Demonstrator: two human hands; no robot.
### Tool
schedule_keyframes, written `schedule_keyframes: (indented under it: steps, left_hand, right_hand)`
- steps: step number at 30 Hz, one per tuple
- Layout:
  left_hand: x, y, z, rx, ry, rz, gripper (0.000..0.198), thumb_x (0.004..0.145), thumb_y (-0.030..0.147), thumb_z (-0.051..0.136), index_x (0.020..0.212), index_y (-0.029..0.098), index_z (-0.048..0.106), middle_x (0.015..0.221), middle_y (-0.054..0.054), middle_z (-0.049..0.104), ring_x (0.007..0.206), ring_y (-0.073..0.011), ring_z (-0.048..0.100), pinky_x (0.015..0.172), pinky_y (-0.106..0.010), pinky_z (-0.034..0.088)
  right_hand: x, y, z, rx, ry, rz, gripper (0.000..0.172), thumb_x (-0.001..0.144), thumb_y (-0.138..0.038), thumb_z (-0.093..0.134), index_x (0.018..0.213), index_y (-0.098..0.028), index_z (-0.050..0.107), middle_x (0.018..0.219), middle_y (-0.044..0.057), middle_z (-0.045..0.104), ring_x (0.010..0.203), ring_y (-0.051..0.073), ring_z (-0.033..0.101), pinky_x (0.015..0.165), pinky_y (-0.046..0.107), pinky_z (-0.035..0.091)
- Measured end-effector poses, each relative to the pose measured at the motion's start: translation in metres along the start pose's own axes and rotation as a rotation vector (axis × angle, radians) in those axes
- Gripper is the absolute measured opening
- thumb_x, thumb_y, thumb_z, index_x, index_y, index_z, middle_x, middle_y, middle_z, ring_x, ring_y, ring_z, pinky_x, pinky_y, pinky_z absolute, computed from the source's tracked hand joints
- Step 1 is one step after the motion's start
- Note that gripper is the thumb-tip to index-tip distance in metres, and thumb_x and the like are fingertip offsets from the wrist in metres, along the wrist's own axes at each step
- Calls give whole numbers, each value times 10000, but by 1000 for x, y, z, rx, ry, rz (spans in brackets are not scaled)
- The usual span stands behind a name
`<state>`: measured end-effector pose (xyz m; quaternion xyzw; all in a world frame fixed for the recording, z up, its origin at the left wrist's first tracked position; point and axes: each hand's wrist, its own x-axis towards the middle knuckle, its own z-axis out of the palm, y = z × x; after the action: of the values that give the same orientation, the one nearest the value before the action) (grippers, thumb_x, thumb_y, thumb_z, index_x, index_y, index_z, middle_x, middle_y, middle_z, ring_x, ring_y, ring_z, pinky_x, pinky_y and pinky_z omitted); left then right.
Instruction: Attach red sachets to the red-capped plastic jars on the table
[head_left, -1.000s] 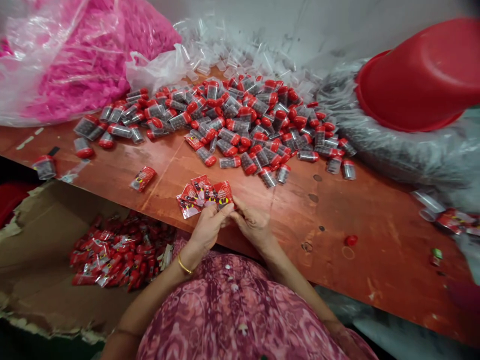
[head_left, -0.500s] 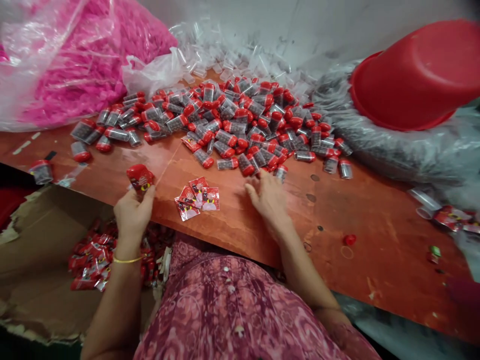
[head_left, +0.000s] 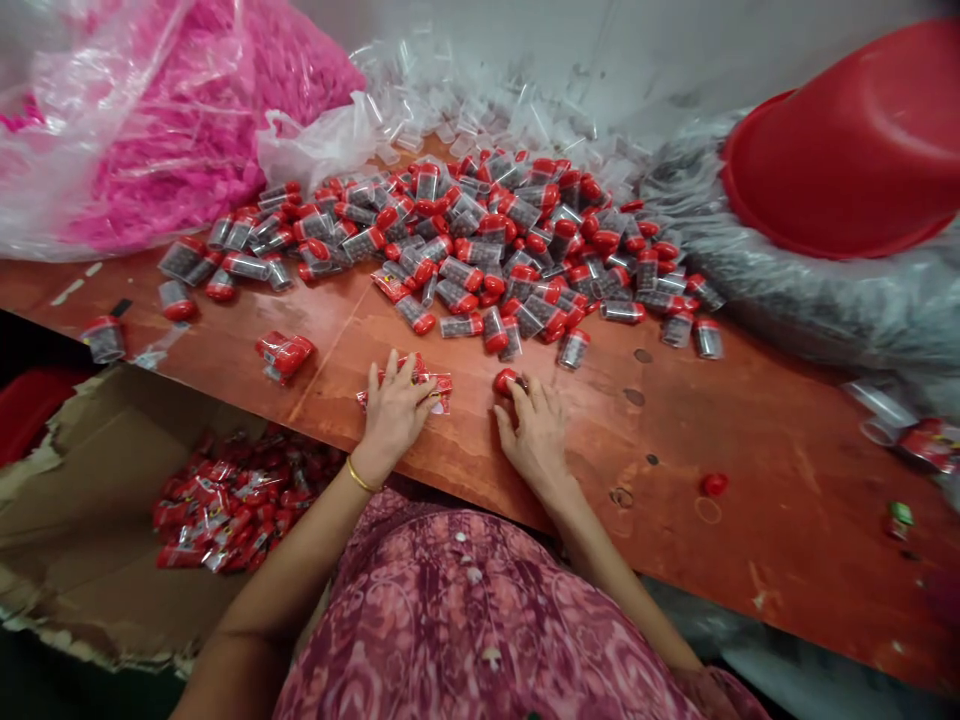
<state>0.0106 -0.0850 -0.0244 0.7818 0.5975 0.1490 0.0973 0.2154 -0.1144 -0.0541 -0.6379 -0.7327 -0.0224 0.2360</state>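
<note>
My left hand (head_left: 394,415) lies over the small pile of flat red printed sachets (head_left: 444,390), its fingers spread on top of them. To its left on the table rests a filled red packet (head_left: 285,354). My right hand (head_left: 536,430) has its fingers round a red-capped container (head_left: 507,381), low over the tabletop; most of its body is hidden by the fingers. Beyond both hands spreads a heap of clear tubes with red caps (head_left: 480,250), dark contents inside. One such tube (head_left: 574,348) lies apart just past my right hand.
A torn cardboard box (head_left: 82,540) below the table edge holds many red packets (head_left: 232,510). Bags of pink pieces (head_left: 187,130) and clear empty tubes (head_left: 465,100) stand behind. At right, a red bucket (head_left: 847,150) sits on a plastic bag (head_left: 810,300). A loose red cap (head_left: 715,484) lies nearby.
My left hand has let go of the red packet on the table and moved right onto the sachets. My right hand has drawn back from the heap with a red-capped container.
</note>
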Motion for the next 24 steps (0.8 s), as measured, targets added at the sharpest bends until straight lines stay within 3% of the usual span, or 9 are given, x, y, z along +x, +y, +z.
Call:
schedule_keyframes:
  steps: [6, 11, 15, 21, 24]
  left_hand:
    - [8, 10, 6, -17, 49, -66, 340, 903, 316, 398, 1039, 234, 699, 1311, -108, 566, 1329, -339, 364, 1073, -607, 227]
    - [17, 14, 6, -24, 40, -101, 351, 906, 330, 389, 1020, 228, 705, 1310, -115, 565, 1327, -342, 364, 1063, -617, 228]
    - [19, 11, 6, -6, 26, -76, 313, 874, 367, 470, 1052, 244, 697, 1308, -116, 567, 1330, -359, 354, 1069, -631, 197]
    - [21, 11, 7, -38, 46, -82, 259, 868, 323, 495, 912, 245, 737, 1231, -88, 628, 1316, -358, 379, 1077, -632, 176]
    - [22, 11, 7, -103, 79, -130, 277, 879, 317, 472, 916, 234, 734, 1211, -86, 641, 1298, -357, 406, 1063, -634, 201]
  right_hand:
    - [8, -23, -7, 202, 0, -111, 239, 903, -274, 458, 1033, -189, 639, 1107, 109, 664, 1050, 240, 558, 958, 434, 368]
    - [28, -38, -2, 389, -153, 58, 295, 909, -335, 454, 1083, -151, 605, 954, 102, 702, 843, 209, 628, 764, 328, 472]
    - [40, -39, 0, 371, -242, 116, 296, 893, -386, 492, 1010, -150, 626, 915, 100, 698, 837, 211, 638, 728, 306, 476]
    - [37, -35, 2, 367, -221, 28, 247, 897, -329, 485, 977, -162, 648, 895, 86, 703, 816, 200, 638, 731, 291, 470]
    - [37, -36, 2, 432, -195, 59, 253, 895, -308, 469, 993, -161, 650, 895, 88, 703, 807, 195, 638, 721, 287, 472]
